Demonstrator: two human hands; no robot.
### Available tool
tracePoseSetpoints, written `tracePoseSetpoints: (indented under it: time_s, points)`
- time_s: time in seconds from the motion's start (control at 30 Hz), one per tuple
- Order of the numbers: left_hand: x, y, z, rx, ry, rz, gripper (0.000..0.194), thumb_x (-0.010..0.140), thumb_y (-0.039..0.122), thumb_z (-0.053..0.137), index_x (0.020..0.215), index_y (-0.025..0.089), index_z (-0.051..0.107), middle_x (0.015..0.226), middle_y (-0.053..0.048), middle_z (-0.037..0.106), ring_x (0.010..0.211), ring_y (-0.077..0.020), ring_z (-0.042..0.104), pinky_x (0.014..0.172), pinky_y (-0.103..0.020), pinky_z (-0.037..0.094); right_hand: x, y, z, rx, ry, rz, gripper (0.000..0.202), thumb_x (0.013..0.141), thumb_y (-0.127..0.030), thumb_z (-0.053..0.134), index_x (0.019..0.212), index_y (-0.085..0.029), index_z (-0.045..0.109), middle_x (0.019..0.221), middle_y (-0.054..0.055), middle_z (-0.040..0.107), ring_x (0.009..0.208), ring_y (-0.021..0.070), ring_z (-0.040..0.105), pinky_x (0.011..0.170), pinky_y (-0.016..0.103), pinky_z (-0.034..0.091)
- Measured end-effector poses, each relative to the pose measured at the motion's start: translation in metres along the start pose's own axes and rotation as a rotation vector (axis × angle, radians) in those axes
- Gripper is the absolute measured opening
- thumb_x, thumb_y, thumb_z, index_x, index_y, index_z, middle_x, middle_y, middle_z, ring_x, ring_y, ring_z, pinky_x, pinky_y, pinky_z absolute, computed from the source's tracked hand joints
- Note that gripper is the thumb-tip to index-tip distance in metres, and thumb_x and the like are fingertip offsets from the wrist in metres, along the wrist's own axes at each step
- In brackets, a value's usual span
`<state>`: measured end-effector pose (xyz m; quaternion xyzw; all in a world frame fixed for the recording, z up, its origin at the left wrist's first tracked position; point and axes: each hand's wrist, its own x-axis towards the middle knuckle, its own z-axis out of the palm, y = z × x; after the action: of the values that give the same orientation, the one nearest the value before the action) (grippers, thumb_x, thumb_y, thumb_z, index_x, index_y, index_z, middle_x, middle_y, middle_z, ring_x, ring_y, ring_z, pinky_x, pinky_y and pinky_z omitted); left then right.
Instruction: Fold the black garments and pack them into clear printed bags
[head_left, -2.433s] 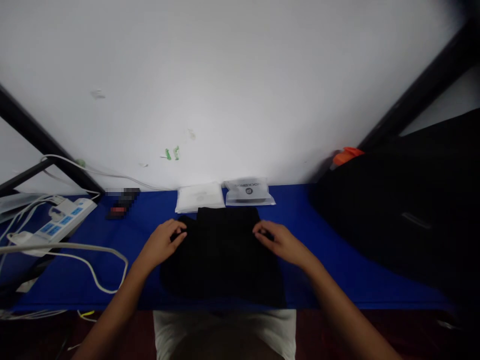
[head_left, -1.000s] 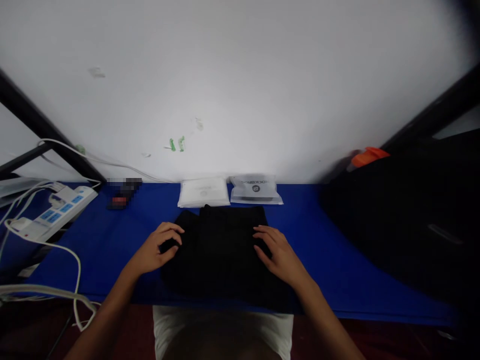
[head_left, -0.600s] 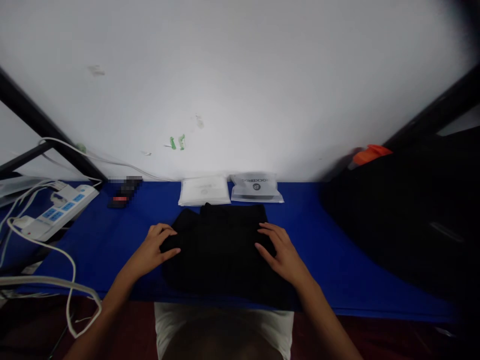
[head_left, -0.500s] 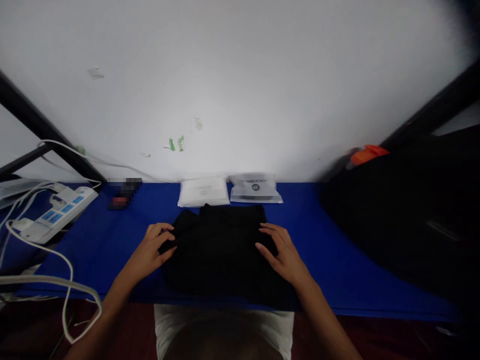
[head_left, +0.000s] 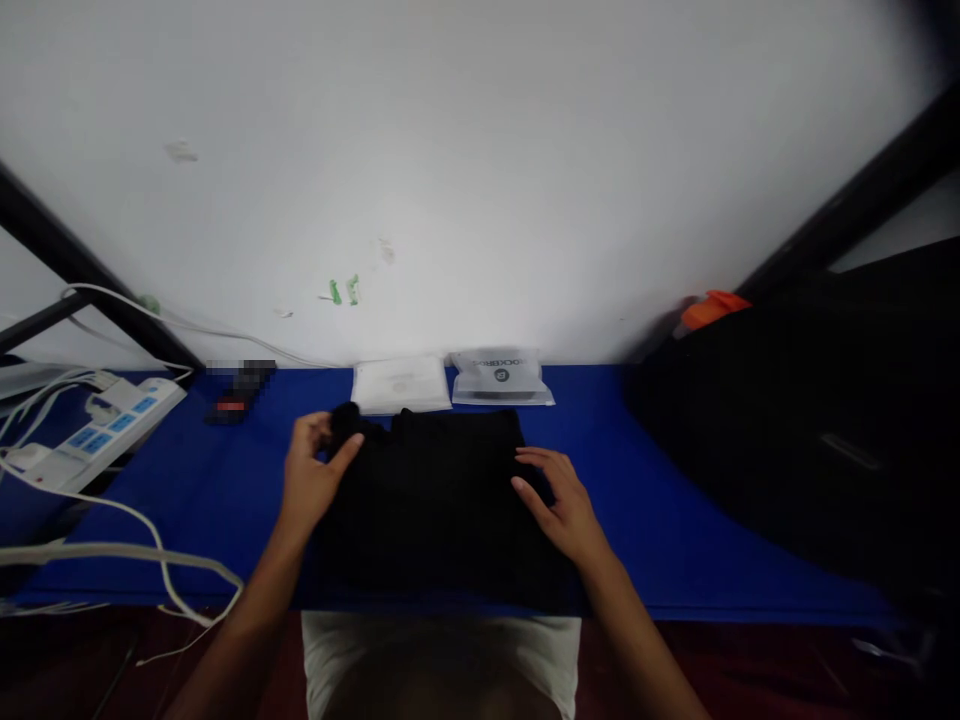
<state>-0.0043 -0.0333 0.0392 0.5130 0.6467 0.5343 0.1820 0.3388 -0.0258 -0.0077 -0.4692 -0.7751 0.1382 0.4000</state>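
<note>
A dark piece of black cloth, perhaps a garment, lies spread on the blue tabletop in front of me; its exact kind cannot be made out. At its upper left corner my left hand is closed on the fabric, thumb on the near side and fingers behind, with a bunched bit raised between them. Along the right edge of the cloth my right hand lies with fingers apart, touching it without a grip. Just behind the cloth are a white plastic pouch and a frosted pouch with printed lettering.
On the left, a white power strip trails cables over the table's front edge. A dark, partly blurred-out object lies near the wall. At right, a large black bulky thing covers the table, with something orange behind it.
My left hand has moved up along the cloth to its upper left corner and closed on it, bunching the fabric. My right hand stays at the right edge. The view has shifted slightly.
</note>
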Motion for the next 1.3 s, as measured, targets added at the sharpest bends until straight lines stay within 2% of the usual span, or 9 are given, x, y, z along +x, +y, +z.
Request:
tracePoseSetpoints:
  time_s: [0.1, 0.17, 0.3, 0.4, 0.7, 1.03, 1.1, 1.23, 1.3]
  points:
    - [-0.019, 0.005, 0.010, 0.228, -0.458, 0.196, 0.025, 0.078, 0.041, 0.071, 0.096, 0.026, 0.064, 0.097, 0.000, 0.069, 0.099, -0.0224, 0.063, 0.109, -0.050, 0.033, 0.000, -0.001, -0.001, -0.002, -0.014, 0.004, 0.024, 0.094, -0.040, 0.054, 0.113, -0.026, 0.057, 0.117, 0.008, 0.063, 0.112, 0.0268, 0.057, 0.097, 0.048, 0.048]
    - [-0.028, 0.002, 0.010, 0.266, -0.615, 0.231, 0.019, 0.083, 0.041, 0.067, 0.096, 0.028, 0.065, 0.100, 0.001, 0.070, 0.103, -0.0225, 0.063, 0.114, -0.054, 0.023, 0.000, -0.001, -0.001, 0.001, -0.022, 0.013, 0.023, 0.095, -0.039, 0.054, 0.113, -0.026, 0.057, 0.117, 0.009, 0.063, 0.112, 0.0271, 0.057, 0.096, 0.048, 0.048]
    - [-0.042, -0.013, 0.002, 0.152, -0.255, 0.132, 0.022, 0.095, 0.041, 0.049, 0.102, 0.024, 0.060, 0.102, -0.005, 0.065, 0.100, -0.0223, 0.061, 0.098, -0.044, 0.045, 0.000, -0.001, -0.001, 0.012, -0.020, 0.029, 0.022, 0.095, -0.040, 0.054, 0.111, -0.026, 0.058, 0.115, 0.008, 0.064, 0.110, 0.0274, 0.058, 0.095, 0.048, 0.049]
    - [-0.052, -0.026, 0.001, 0.282, -0.006, 0.112, 0.028, 0.089, 0.047, 0.055, 0.104, 0.023, 0.056, 0.109, -0.010, 0.057, 0.109, -0.0281, 0.055, 0.097, -0.049, 0.045, 0.001, -0.001, -0.001, 0.020, -0.021, 0.034, 0.021, 0.095, -0.039, 0.054, 0.111, -0.026, 0.058, 0.114, 0.008, 0.065, 0.109, 0.0270, 0.058, 0.095, 0.048, 0.049]
    - [-0.047, -0.025, 0.005, 0.760, -0.160, 0.102, 0.052, 0.077, 0.063, 0.064, 0.094, 0.014, 0.065, 0.134, -0.022, 0.046, 0.128, -0.0455, 0.037, 0.102, -0.066, 0.030, 0.000, 0.001, -0.001, 0.028, -0.014, 0.019, 0.017, 0.096, -0.037, 0.053, 0.106, -0.026, 0.060, 0.109, 0.007, 0.066, 0.106, 0.0255, 0.060, 0.093, 0.046, 0.049]
    - [-0.040, 0.014, 0.019, 0.360, -0.018, 0.328, 0.011, 0.079, 0.019, 0.060, 0.089, 0.023, 0.055, 0.132, -0.010, 0.047, 0.125, -0.0317, 0.044, 0.104, -0.054, 0.037, 0.001, -0.001, -0.003, 0.034, 0.002, 0.039, 0.017, 0.096, -0.039, 0.051, 0.101, -0.026, 0.061, 0.104, 0.007, 0.067, 0.102, 0.0258, 0.062, 0.091, 0.046, 0.051]
    - [-0.040, 0.029, 0.028, 0.287, -0.145, 0.383, 0.019, 0.077, 0.013, 0.057, 0.092, 0.024, 0.056, 0.129, -0.008, 0.051, 0.124, -0.0291, 0.047, 0.105, -0.050, 0.039, 0.002, -0.002, -0.003, 0.034, -0.002, 0.044, 0.018, 0.096, -0.039, 0.050, 0.100, -0.026, 0.061, 0.103, 0.007, 0.068, 0.101, 0.0259, 0.063, 0.090, 0.046, 0.051]
    - [-0.041, 0.044, 0.051, 0.275, -0.838, 0.605, 0.037, 0.079, 0.013, 0.058, 0.113, 0.026, 0.056, 0.127, -0.008, 0.056, 0.119, -0.0265, 0.053, 0.102, -0.045, 0.041, 0.001, 0.000, -0.002, 0.030, -0.011, 0.038, 0.017, 0.096, -0.038, 0.051, 0.100, -0.026, 0.061, 0.101, 0.007, 0.068, 0.099, 0.0255, 0.063, 0.089, 0.045, 0.052]
    - [-0.042, 0.045, 0.062, 0.376, -0.963, 0.663, 0.045, 0.079, 0.019, 0.065, 0.121, 0.026, 0.052, 0.130, -0.009, 0.055, 0.120, -0.0285, 0.052, 0.100, -0.046, 0.041, 0.001, 0.000, -0.003, 0.030, -0.025, 0.029, 0.015, 0.096, -0.037, 0.052, 0.101, -0.026, 0.061, 0.101, 0.007, 0.068, 0.099, 0.0253, 0.063, 0.088, 0.044, 0.052]
